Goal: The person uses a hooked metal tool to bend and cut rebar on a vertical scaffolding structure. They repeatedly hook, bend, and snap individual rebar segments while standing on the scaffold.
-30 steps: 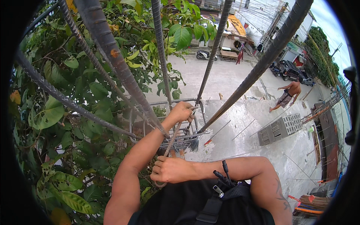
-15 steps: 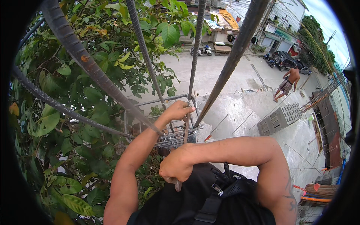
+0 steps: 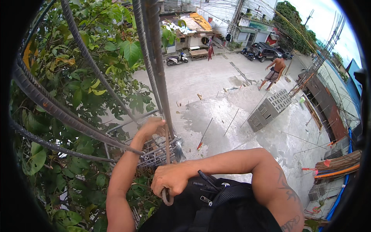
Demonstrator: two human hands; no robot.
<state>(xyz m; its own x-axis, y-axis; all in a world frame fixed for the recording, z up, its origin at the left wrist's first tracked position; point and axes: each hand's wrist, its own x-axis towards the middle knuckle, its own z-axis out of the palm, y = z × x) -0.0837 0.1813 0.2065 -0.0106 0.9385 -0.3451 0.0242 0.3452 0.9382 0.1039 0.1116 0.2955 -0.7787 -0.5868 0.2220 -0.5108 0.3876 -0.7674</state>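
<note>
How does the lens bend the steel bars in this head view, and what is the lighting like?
Head view: the rebar bars curve toward the black round rim, fisheye distortion; daylight is soft and even, with faint shadows on the concrete yard; both the left hand and right hand look sharp.

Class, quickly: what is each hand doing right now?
Left hand: closed around a vertical rebar.
Right hand: closed on a hooked metal tool.

Bright, flat overcast daylight, so the shadows are pretty soft everywhere. Sky at the upper right is blown out white. Heavy fisheye: a black rim all around, and straight lines curve near the edges. Center's sharp, edges go smeary.
</note>
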